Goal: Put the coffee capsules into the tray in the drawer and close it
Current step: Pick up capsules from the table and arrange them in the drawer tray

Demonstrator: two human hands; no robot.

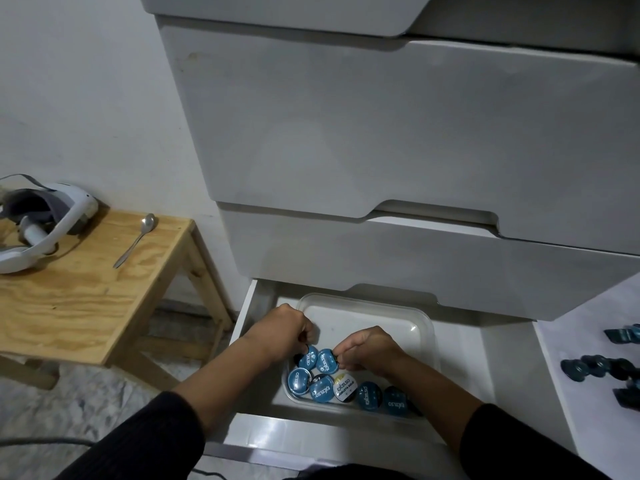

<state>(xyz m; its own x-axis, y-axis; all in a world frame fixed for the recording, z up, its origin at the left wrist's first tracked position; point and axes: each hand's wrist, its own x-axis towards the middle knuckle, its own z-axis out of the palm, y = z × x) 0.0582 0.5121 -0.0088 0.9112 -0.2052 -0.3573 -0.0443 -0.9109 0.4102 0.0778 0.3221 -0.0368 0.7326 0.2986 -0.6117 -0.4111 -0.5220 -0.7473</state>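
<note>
Now both hands over tray (420,336) in open drawer (460,368) | left hand (282,329) pinches capsule (308,356), lid tilted toward camera | right hand (369,346) pinches second capsule (325,361), lid tilted left | others lie lid-up along near edge

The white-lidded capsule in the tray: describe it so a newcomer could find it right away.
Look in the open bottom drawer of the white chest, at the clear plastic tray inside. Along the tray's near edge sits a row of capsules; the white-lidded capsule is mid-row, the only white and yellow lid among blue ones.
</note>
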